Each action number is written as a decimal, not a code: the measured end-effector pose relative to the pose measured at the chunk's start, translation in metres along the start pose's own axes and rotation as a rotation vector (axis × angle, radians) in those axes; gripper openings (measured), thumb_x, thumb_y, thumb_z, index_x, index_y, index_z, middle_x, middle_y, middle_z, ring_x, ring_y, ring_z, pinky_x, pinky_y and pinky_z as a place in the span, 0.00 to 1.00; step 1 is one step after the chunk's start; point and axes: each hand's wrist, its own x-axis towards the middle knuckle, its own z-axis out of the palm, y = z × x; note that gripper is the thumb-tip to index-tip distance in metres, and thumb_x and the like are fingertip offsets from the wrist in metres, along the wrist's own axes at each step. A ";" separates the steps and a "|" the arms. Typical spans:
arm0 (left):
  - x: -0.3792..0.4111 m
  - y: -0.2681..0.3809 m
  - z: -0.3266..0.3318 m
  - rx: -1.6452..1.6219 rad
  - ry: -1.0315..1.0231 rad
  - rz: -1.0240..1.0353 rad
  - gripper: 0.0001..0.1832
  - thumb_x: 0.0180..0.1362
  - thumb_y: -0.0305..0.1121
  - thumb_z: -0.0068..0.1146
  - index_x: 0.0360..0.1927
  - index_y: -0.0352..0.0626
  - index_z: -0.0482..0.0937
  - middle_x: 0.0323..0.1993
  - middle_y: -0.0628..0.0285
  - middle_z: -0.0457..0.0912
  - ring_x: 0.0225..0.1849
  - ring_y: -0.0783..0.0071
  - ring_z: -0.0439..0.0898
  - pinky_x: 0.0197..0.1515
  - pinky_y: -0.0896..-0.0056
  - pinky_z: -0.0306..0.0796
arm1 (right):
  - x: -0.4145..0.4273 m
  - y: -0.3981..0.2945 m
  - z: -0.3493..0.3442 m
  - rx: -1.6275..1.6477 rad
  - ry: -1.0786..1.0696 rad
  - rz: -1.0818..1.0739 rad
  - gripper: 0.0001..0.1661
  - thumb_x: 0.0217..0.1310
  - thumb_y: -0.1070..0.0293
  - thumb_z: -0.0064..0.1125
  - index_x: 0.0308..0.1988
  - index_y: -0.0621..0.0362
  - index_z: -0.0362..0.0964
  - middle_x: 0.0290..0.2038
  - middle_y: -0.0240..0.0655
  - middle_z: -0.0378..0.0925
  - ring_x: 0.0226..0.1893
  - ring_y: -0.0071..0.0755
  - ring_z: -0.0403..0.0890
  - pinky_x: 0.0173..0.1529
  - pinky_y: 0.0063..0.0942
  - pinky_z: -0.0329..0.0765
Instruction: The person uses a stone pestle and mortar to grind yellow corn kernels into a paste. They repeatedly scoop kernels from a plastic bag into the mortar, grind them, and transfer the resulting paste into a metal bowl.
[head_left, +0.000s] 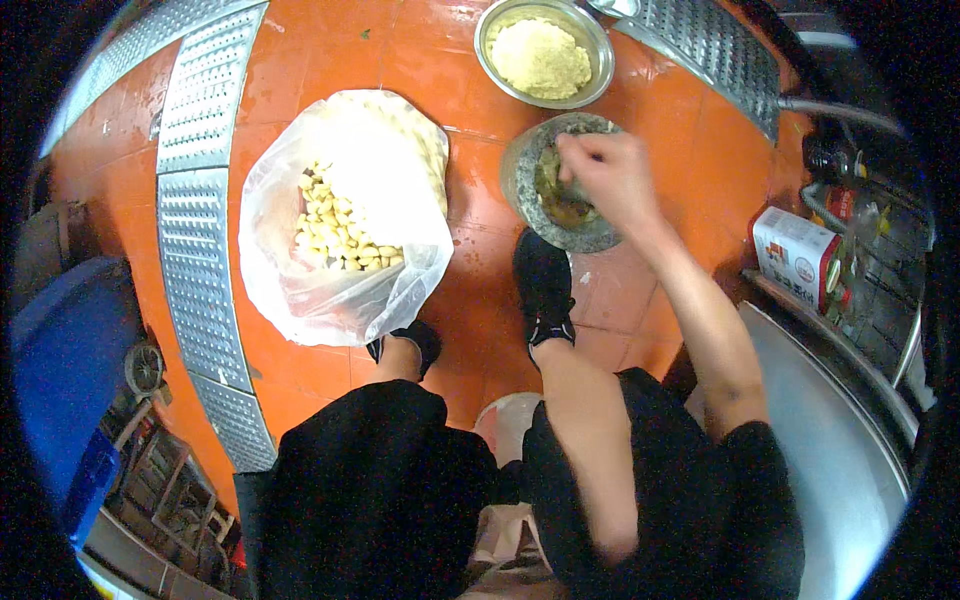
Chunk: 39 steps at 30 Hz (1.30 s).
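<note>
My right hand (607, 172), slightly blurred, is curled over the mouth of a grey stone mortar (521, 184) on the floor. Its fingers cover part of the opening, and I cannot tell whether they grip anything. Some greenish-brown matter (566, 212) shows inside the mortar below the hand. Out of view is my left hand. On the floor to the left stands a large white plastic bag (281, 300), its mouth open, holding many peeled garlic cloves (341, 232); glare washes out its upper part. Beyond the mortar is a metal bowl (484, 71) heaped with pale yellow minced garlic (541, 58).
The floor is wet-looking orange tile (315, 367). Perforated metal drain covers (199, 247) run along the left, with another (712, 52) at upper right. A rectangular tin (795, 255) and bottles stand on a rack at right. My black shoe (544, 281) is beside the mortar.
</note>
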 end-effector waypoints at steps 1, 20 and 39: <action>-0.004 -0.002 0.012 0.050 0.205 0.045 0.21 0.62 0.34 0.38 0.35 0.23 0.77 0.30 0.40 0.80 0.35 0.45 0.81 0.47 0.40 0.73 | -0.010 -0.012 -0.004 0.043 0.024 0.021 0.22 0.63 0.62 0.57 0.19 0.63 0.77 0.16 0.31 0.77 0.19 0.18 0.74 0.29 0.25 0.71; 0.042 0.006 -0.006 0.127 -0.384 -0.175 0.26 0.67 0.44 0.34 0.43 0.32 0.80 0.42 0.44 0.81 0.45 0.45 0.79 0.52 0.42 0.71 | -0.009 0.025 0.003 -0.008 0.214 -0.041 0.22 0.57 0.58 0.58 0.17 0.62 0.74 0.15 0.48 0.71 0.16 0.50 0.73 0.24 0.39 0.69; 0.030 -0.035 -0.033 -0.037 -0.633 0.190 0.25 0.69 0.50 0.35 0.39 0.49 0.84 0.42 0.61 0.84 0.51 0.60 0.78 0.57 0.50 0.65 | -0.014 0.015 0.020 0.274 0.180 0.046 0.21 0.62 0.63 0.57 0.19 0.63 0.77 0.16 0.31 0.77 0.20 0.18 0.75 0.27 0.24 0.70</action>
